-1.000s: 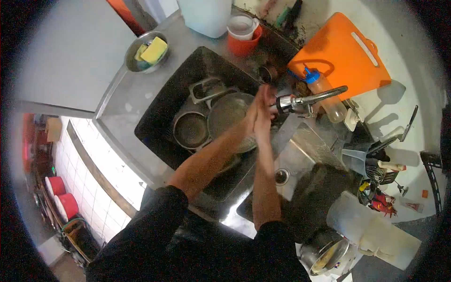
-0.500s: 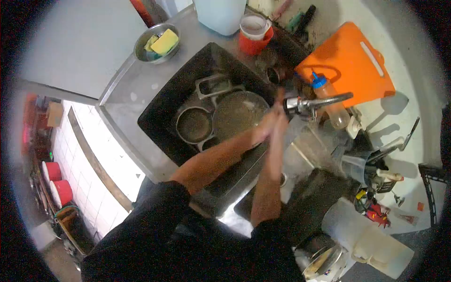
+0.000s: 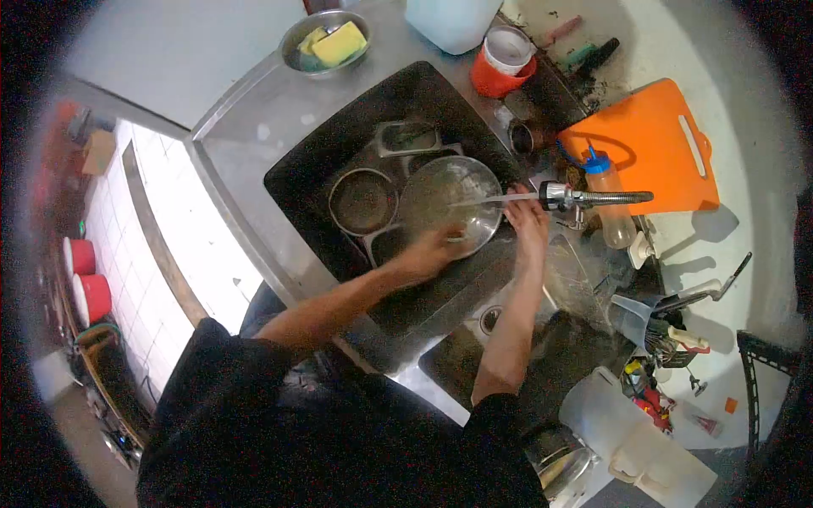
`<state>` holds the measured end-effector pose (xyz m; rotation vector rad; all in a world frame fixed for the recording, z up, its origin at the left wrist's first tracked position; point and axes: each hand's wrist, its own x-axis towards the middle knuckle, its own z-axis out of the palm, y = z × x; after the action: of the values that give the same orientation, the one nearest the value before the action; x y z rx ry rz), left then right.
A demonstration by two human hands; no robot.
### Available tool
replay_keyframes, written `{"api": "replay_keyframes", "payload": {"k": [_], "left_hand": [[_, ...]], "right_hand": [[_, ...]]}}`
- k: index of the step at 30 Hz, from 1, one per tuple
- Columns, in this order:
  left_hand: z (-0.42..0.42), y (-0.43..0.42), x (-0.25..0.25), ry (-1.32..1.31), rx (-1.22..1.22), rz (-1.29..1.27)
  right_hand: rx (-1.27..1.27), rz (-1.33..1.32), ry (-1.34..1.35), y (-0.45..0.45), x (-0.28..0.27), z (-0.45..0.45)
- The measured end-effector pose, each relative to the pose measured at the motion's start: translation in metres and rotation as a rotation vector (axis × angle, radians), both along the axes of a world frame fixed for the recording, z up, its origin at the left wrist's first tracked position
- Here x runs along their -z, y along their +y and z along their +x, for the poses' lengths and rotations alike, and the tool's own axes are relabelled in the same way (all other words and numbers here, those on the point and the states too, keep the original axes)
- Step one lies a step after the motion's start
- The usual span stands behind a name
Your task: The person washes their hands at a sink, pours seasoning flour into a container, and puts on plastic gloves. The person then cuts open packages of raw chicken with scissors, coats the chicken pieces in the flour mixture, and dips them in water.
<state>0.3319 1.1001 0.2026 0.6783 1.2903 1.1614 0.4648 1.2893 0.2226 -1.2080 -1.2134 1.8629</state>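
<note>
A stream of water runs left from the metal tap [image 3: 559, 197] into a round, clear-looking bowl [image 3: 478, 182] in the dark sink [image 3: 296, 182]. My right hand [image 3: 527, 222] is beside the tap's nozzle at the stream, its fingers apart and nothing visible in them. Over the bowl's near edge is my left hand [image 3: 436, 250], smeared by motion; I cannot tell whether it touches the rim. A round dark pan [image 3: 363, 201] lies left of the bowl. Behind them rests a small rectangular metal container [image 3: 408, 138].
A metal bowl with yellow sponges [image 3: 341, 44] stands at the back left. Right of the tap are a blue-capped squeeze bottle [image 3: 603, 182] and an orange cutting board [image 3: 652, 144]. A red container [image 3: 500, 76] stands behind the sink. Utensils fill a clear jug [image 3: 631, 320] at right.
My hands were together by the tap and have come apart. The left moved left over the bowl; the right stays by the nozzle. A water stream now shows clearly. The view has shifted.
</note>
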Motion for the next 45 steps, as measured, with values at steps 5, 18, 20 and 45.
{"api": "replay_keyframes", "payload": {"k": [5,18,20,45], "left_hand": [[-0.096,-0.083,0.019,0.297,-0.205,-0.106],[-0.136,-0.134,-0.064,0.113,-0.579,-0.171],[-0.124,-0.125,-0.108,0.421,-0.512,-0.28],[-0.106,-0.181,-0.056,0.299,-0.377,-0.167]], "right_hand": [[-0.156,0.222,-0.422,0.001,-0.032,0.026],[-0.124,0.241,-0.355,-0.128,-0.027,0.019],[-0.173,0.485,-0.288,-0.14,-0.032,0.012],[-0.073,0.591,-0.551,-0.131,-0.07,0.054]]}}
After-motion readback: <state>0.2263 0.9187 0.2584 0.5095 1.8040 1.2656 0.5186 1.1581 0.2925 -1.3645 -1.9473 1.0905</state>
